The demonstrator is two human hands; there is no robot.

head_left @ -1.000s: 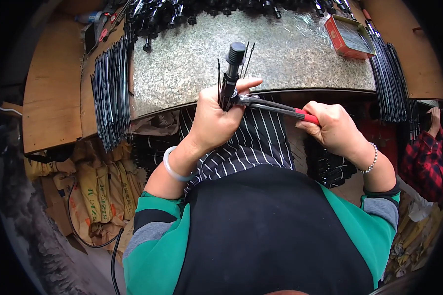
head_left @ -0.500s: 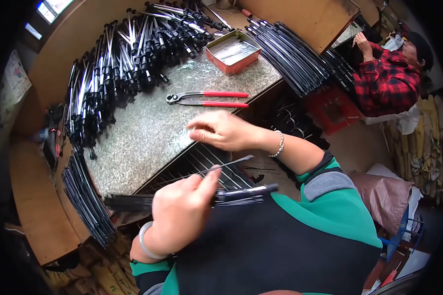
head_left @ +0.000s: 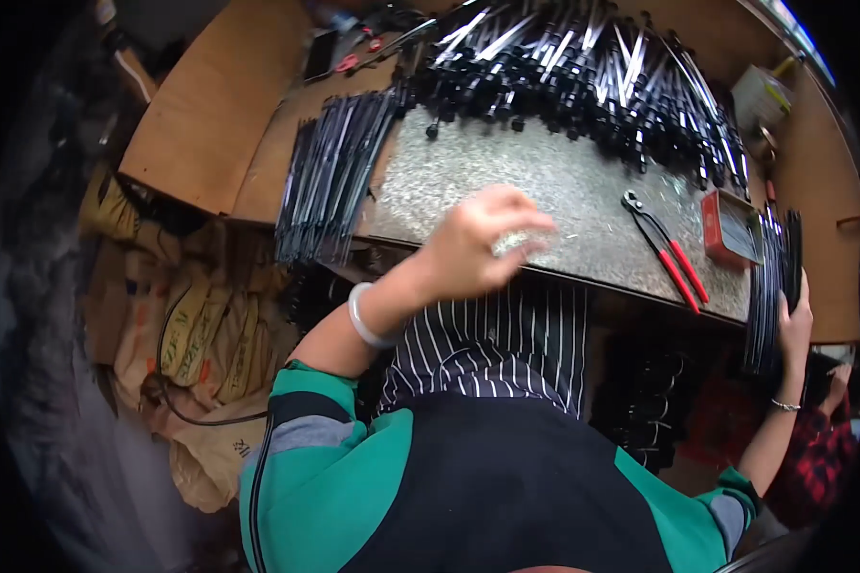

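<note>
My left hand point(head_left: 487, 239) hovers over the front edge of the speckled worktop point(head_left: 545, 177), slightly blurred. Its fingers are curled but apart, with nothing between them. Far to the right, my right hand point(head_left: 795, 320) is at a stack of thin black rods point(head_left: 764, 296). Thumb and fingers close around the ends of some darker rods point(head_left: 793, 253) there; part of the grip is hidden. Between the hands lies a pair of red-handled pincers point(head_left: 664, 250), jaws pointing away from me. An open red tin point(head_left: 726, 229) stands beside it, close to the right-hand stack.
Black-and-silver rod assemblies point(head_left: 583, 86) are heaped along the back. Another bundle of dark rods point(head_left: 334, 181) lies at the left end. Wooden panels point(head_left: 215, 115) border the bench. Sacks point(head_left: 205, 334) stand low on the left. A person in a red checked shirt point(head_left: 812, 458) is at lower right.
My view has swung leftward. The black rod bundle is gone from my left hand, which is now empty above the worktop edge. My right hand has moved out to the right-hand rod stack.
</note>
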